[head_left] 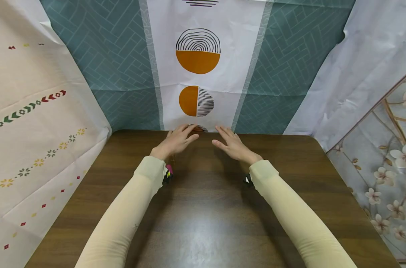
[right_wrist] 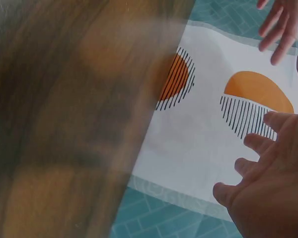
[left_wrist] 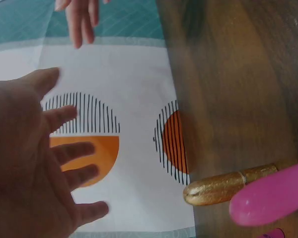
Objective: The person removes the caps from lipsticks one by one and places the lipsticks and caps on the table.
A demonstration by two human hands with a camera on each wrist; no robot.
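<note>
My left hand (head_left: 176,142) is raised near the far edge of the wooden table (head_left: 203,204), fingers extended and apart, holding nothing. Opposite it, with a gap between, my right hand (head_left: 235,146) is held the same way and is also free of any object. In the left wrist view the left palm (left_wrist: 32,163) and spread fingers show. A gold rod (left_wrist: 223,187) with a rounded end and a bright pink rounded object (left_wrist: 268,198) appear at the lower right, apart from the fingers; their kind is unclear. The right wrist view shows the right palm (right_wrist: 275,181).
A hanging cloth (head_left: 229,56) with orange and striped circles stands behind the table's far edge. Patterned cream cloth (head_left: 38,123) borders the left side, and a floral cloth (head_left: 383,193) the right. Small dark devices (head_left: 248,180) sit under the cuffs.
</note>
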